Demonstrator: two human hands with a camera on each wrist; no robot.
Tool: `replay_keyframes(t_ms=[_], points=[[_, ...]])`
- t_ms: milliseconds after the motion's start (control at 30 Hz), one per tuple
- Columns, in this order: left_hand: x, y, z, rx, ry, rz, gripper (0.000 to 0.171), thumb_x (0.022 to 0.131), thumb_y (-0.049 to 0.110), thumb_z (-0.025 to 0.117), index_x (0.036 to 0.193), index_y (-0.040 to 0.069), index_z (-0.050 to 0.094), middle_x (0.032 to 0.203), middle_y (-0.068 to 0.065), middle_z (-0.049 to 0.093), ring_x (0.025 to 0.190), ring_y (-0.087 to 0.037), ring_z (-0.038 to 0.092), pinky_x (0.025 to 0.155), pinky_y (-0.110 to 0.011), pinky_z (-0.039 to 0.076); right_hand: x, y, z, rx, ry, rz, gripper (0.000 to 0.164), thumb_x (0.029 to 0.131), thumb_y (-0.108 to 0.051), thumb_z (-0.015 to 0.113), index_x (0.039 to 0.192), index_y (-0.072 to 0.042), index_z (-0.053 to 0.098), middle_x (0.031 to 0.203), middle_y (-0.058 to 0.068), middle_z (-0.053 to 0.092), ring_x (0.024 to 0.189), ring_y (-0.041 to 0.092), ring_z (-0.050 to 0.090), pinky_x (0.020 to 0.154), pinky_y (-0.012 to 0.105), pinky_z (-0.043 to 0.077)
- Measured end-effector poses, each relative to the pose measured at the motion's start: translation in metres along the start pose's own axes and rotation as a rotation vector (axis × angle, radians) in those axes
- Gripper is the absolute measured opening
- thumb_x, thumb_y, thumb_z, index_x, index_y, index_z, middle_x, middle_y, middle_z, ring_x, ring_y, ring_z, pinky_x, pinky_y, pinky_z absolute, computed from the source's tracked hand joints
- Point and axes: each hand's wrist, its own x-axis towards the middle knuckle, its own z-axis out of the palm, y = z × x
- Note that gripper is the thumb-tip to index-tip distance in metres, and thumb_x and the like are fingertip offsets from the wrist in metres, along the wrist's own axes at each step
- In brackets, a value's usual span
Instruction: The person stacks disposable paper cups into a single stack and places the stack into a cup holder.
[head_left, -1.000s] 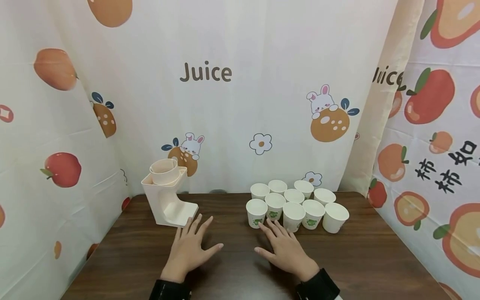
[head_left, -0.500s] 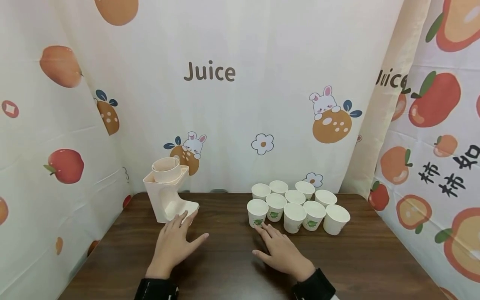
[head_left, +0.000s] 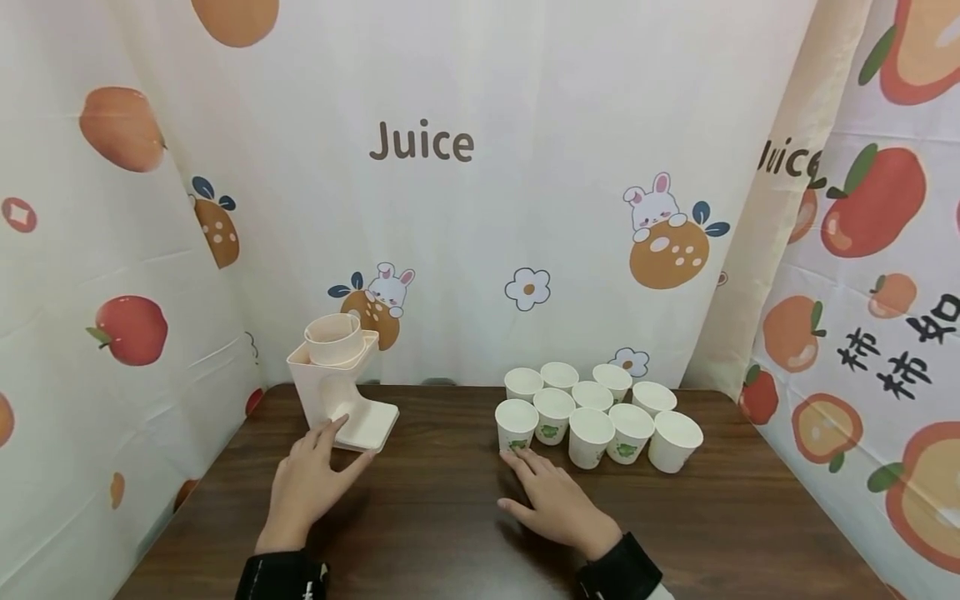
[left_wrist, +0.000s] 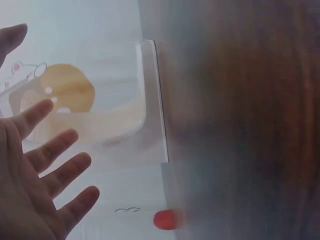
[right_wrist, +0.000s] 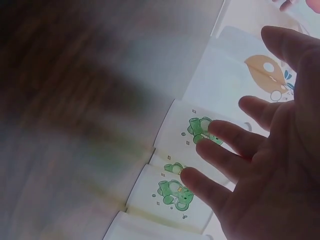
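My left hand (head_left: 306,485), fingers spread, is at the near side of a cream plastic stand (head_left: 375,423) with a flat foot and a round cup-shaped piece (head_left: 332,340) on top. In the left wrist view the fingers (left_wrist: 60,150) appear in front of the stand; whether they touch it, I cannot tell. My right hand (head_left: 561,505) lies palm down before a group of white paper cups, its fingertips close to the front left cup (head_left: 516,423). Green cartoon figures mark the cups in the right wrist view, where contact is unclear. Neither hand holds anything.
Several paper cups (head_left: 675,440) stand upright, mouths up, packed together at the back right of the dark wooden table (head_left: 442,517). Fruit-printed curtains (head_left: 465,233) hang behind the table and along both sides.
My left hand has moved left and slightly nearer to me, from the front right of the stand's foot to its left side. The right hand has shifted slightly left; the cups stay put.
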Motion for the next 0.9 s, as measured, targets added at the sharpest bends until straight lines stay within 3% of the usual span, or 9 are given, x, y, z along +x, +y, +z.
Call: replay_keyframes(t_ms=[267, 433, 667, 900], points=[[0.01, -0.011, -0.005, -0.141, 0.11, -0.131, 0.075, 0.081, 0.067, 0.054, 0.132, 0.011, 0.05, 0.12, -0.021, 0.056, 0.106, -0.037, 0.051, 0.075, -0.061, 0.044, 0.007, -0.004, 0.003, 0.042, -0.033, -0.035, 0.065, 0.093, -0.052, 0.047, 0.147, -0.02, 0.027, 0.147, 0.014, 0.034, 0.129, 0.028, 0.035, 0.092, 0.06, 0.041], [0.019, -0.016, -0.007, -0.158, 0.2, -0.206, 0.068, 0.081, 0.061, 0.058, 0.127, 0.011, 0.054, 0.11, -0.017, 0.06, 0.092, -0.028, 0.054, 0.067, -0.052, 0.046, 0.01, -0.006, 0.005, 0.053, -0.048, -0.038, 0.065, 0.093, -0.052, 0.046, 0.147, -0.02, 0.028, 0.147, 0.014, 0.033, 0.129, 0.026, 0.034, 0.093, 0.059, 0.04], [0.028, -0.025, -0.011, -0.16, 0.16, -0.305, 0.073, 0.082, 0.064, 0.055, 0.131, 0.01, 0.049, 0.112, -0.017, 0.056, 0.093, -0.03, 0.052, 0.067, -0.052, 0.046, 0.014, -0.01, 0.005, 0.064, -0.073, -0.043, 0.065, 0.093, -0.055, 0.043, 0.146, -0.02, 0.029, 0.146, 0.014, 0.035, 0.129, 0.027, 0.034, 0.094, 0.061, 0.039], [0.037, -0.033, -0.008, -0.274, 0.164, -0.404, 0.078, 0.083, 0.062, 0.053, 0.139, 0.01, 0.036, 0.123, -0.018, 0.05, 0.109, -0.033, 0.048, 0.08, -0.058, 0.043, 0.019, -0.015, 0.006, 0.063, -0.091, -0.057, 0.066, 0.093, -0.057, 0.042, 0.146, -0.02, 0.029, 0.147, 0.013, 0.034, 0.131, 0.025, 0.032, 0.094, 0.06, 0.04]])
